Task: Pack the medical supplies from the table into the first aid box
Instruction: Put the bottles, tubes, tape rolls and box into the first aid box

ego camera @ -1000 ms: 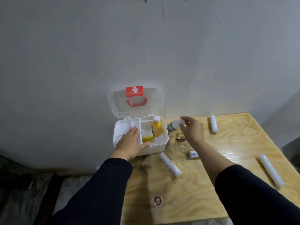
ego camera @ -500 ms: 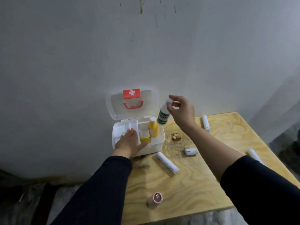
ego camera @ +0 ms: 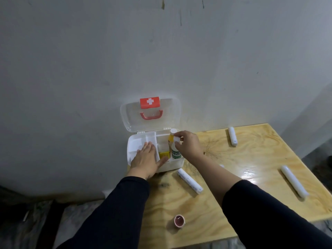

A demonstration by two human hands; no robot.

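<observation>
— Hands first: what is each one doing?

— Left hand (ego camera: 145, 159) lies flat, fingers spread, palm down on the front left part of the white first aid box (ego camera: 172, 165). It grips nothing; it only presses on the box. Right hand (ego camera: 188, 145) has its fingertips closed on the white cap of a small white bottle with a green label (ego camera: 175, 153).

— Where is that bottle?

— Upright inside the right compartment of the box, just beside a yellow bottle (ego camera: 171, 139) with a white cap. A yellow carton (ego camera: 164, 155) stands in the same compartment, to the left of them.

— And the lid?

— Clear lid (ego camera: 168, 114) is open and leans on the grey wall, with a red cross label and a red handle.

— What remains on the wooden table (ego camera: 251, 159)?

— Three long white rolls: one (ego camera: 190, 180) just in front of the box, one (ego camera: 232, 136) near the far edge, one (ego camera: 293, 181) well to the right. A pink tape roll (ego camera: 179, 221) stands near the front edge. A small white item (ego camera: 221, 166) shows behind the right forearm, mostly hidden.
</observation>
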